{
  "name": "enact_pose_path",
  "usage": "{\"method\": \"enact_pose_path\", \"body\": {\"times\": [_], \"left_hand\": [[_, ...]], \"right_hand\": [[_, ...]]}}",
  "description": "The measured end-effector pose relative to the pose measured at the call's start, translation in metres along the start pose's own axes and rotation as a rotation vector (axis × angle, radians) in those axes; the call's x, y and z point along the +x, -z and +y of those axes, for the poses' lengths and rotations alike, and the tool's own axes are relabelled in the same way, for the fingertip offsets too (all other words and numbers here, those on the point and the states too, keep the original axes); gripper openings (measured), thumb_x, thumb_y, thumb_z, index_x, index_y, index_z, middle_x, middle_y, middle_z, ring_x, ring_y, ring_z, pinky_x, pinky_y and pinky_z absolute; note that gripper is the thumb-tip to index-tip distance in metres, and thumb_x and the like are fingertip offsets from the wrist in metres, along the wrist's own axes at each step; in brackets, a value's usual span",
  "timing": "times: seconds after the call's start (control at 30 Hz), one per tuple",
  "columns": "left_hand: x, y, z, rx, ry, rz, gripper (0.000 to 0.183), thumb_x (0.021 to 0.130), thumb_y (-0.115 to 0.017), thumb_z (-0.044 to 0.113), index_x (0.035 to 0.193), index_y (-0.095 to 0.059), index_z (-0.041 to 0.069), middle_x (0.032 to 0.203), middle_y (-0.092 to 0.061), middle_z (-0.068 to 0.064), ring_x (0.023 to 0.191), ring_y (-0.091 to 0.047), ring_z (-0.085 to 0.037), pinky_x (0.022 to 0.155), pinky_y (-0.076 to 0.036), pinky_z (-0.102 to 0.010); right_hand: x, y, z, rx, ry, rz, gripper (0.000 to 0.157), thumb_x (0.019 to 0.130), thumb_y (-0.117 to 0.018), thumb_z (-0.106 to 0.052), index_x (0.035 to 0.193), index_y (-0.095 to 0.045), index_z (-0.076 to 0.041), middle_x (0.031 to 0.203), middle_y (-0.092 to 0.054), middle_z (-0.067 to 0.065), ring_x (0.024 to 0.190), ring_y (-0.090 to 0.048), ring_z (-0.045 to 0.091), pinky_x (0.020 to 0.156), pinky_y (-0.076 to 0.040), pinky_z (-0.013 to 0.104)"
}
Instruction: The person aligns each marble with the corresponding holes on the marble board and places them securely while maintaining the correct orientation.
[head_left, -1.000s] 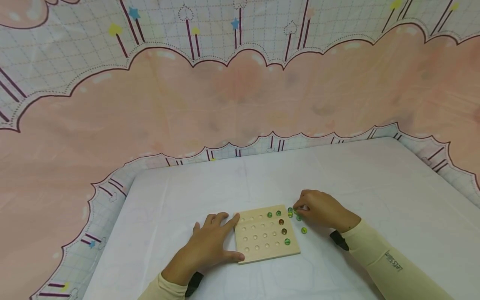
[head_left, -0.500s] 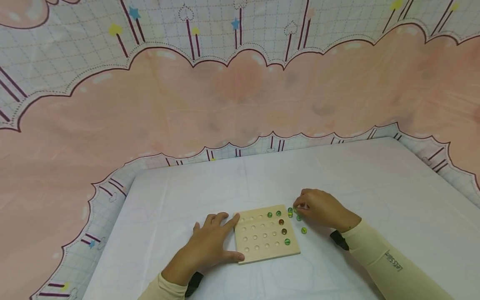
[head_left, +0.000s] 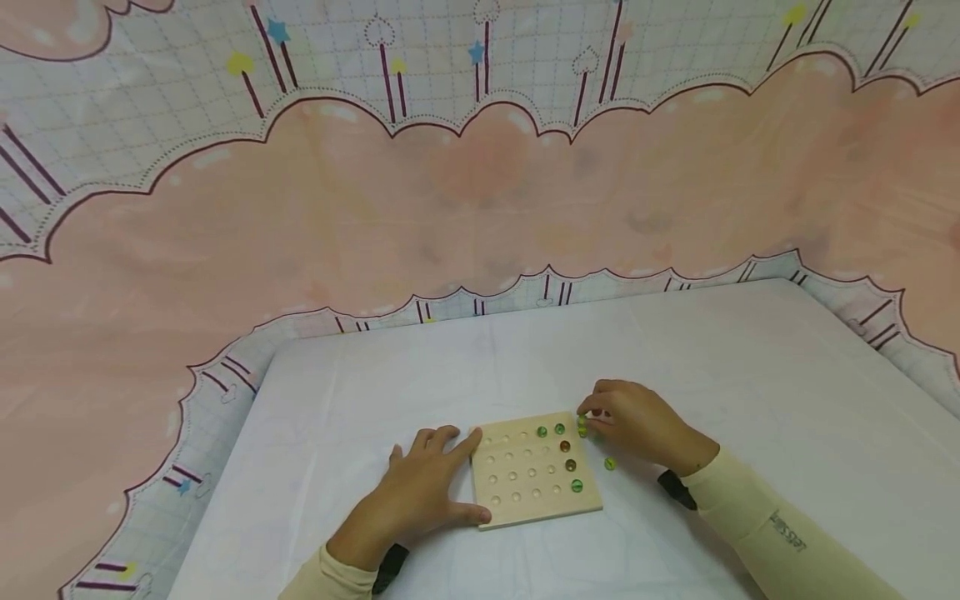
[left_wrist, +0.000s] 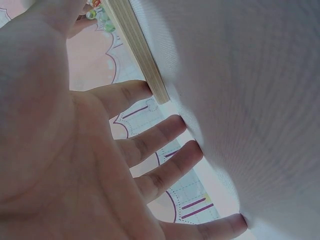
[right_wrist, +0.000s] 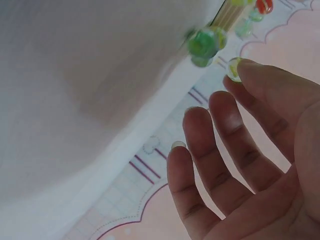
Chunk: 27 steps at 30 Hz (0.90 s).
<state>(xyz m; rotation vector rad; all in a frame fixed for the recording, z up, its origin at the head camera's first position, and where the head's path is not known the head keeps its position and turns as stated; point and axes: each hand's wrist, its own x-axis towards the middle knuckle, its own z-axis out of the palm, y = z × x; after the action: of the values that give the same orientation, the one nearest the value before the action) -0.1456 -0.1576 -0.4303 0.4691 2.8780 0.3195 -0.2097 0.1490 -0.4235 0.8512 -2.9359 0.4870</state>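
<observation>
Marble (right_wrist: 234,70) in fingers (right_wrist: 264,112), right-wrist view clearest, board dimples (head_left: 532,472), head view only.

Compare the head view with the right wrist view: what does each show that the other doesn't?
Only the head view: the left hand, reaching the near edges of the wooden board, and the board's rows of hollows.
Only the right wrist view: the palm side of the right hand, its fingers plainly pinching a marble.
Both: the right hand, part of the board, other marbles.
</observation>
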Motion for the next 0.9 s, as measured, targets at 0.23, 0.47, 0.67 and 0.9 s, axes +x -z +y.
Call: {"method": "enact_pose_path", "body": {"times": [0.23,0.47,0.67,0.9], "left_hand": [[-0.001,0.001,0.001,-0.003,0.006,0.000,0.106,0.066,-0.077,0.072,0.155,-0.039,0.028,0.151,-0.044,-0.010,0.138,-0.040,-0.038,0.099,-0.030,-0.082],[0.001,-0.001,0.000,0.005,0.000,0.003,0.106,0.066,-0.075,0.074,0.155,-0.038,0.028,0.151,-0.044,-0.009,0.138,-0.040,-0.038,0.099,-0.031,-0.082],[0.000,-0.001,0.000,0.006,-0.010,0.018,0.106,0.067,-0.076,0.072,0.155,-0.039,0.027,0.150,-0.044,-0.010,0.137,-0.040,-0.038,0.099,-0.031,-0.082],[0.000,-0.001,0.000,0.009,-0.002,0.007,0.106,0.067,-0.075,0.074,0.155,-0.038,0.028,0.151,-0.044,-0.010,0.138,-0.040,-0.038,0.099,-0.031,-0.082]], "right_hand": [[0.000,-0.003,-0.010,0.003,0.100,0.040,0.013,0.082,-0.082,-0.013,0.094,-0.079,-0.014,0.084,-0.064,-0.009,0.072,-0.051,0.002,0.065,-0.049,0.019],[-0.002,-0.004,-0.019,0.017,0.144,0.037,0.012,0.082,-0.081,-0.015,0.094,-0.080,-0.016,0.084,-0.065,-0.010,0.073,-0.052,0.001,0.067,-0.049,0.021],[0.000,-0.005,-0.025,0.027,0.191,0.035,0.012,0.083,-0.081,-0.015,0.094,-0.080,-0.015,0.084,-0.064,-0.010,0.073,-0.052,0.000,0.069,-0.050,0.024],[0.003,-0.010,-0.032,0.026,0.215,0.021,0.013,0.081,-0.083,-0.016,0.094,-0.081,-0.015,0.082,-0.063,-0.010,0.072,-0.049,0.000,0.070,-0.048,0.023]]}}
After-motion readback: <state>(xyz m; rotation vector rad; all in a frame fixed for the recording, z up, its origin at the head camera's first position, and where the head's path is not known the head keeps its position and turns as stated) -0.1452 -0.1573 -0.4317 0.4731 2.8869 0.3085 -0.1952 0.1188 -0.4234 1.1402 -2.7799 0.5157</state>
